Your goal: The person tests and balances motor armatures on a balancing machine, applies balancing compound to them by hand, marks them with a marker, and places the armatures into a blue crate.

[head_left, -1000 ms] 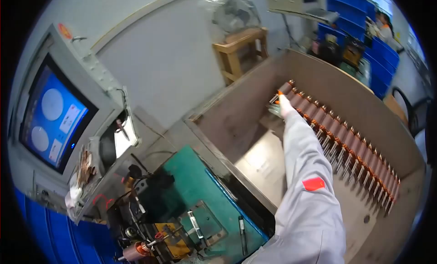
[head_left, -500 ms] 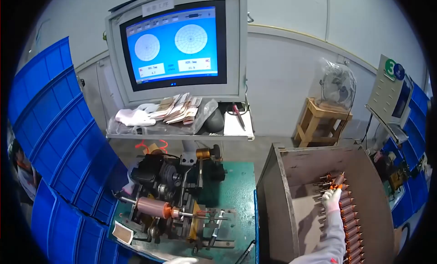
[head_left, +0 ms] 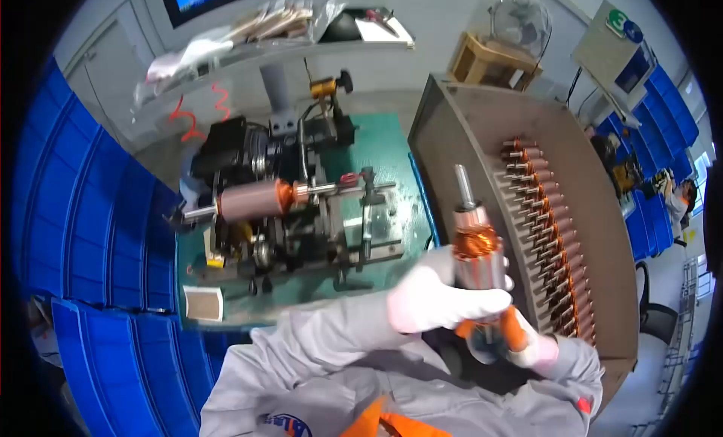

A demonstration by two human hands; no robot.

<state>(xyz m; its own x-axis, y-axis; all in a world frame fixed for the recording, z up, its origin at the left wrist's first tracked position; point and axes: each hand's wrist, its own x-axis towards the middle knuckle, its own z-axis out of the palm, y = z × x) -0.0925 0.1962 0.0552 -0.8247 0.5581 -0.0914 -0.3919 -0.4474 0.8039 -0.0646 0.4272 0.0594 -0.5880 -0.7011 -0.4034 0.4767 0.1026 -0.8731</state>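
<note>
A motor armature [head_left: 479, 270] with a copper winding, a commutator and a steel shaft stands nearly upright in front of my chest. My left hand [head_left: 433, 297], in a white glove, is wrapped round its core from the left. My right hand [head_left: 531, 345], gloved with orange fingertips, closes on its lower end, which is partly hidden. To the left, another armature [head_left: 256, 200] lies level across the balancing machine [head_left: 301, 154], apart from both hands.
A deep grey box [head_left: 602, 286] at the right holds several armatures [head_left: 553, 203] in a row. The machine sits on a green bench [head_left: 392, 135]. Blue panels [head_left: 105, 211] stand at left. Behind are a shelf with gloves and papers [head_left: 271, 22], and a fan [head_left: 520, 22]. Another person [head_left: 681, 200] is far right.
My right hand has come out of the box with an armature, now in front of my chest. My left hand has risen from the bottom edge and grasped it. The view has tilted down.
</note>
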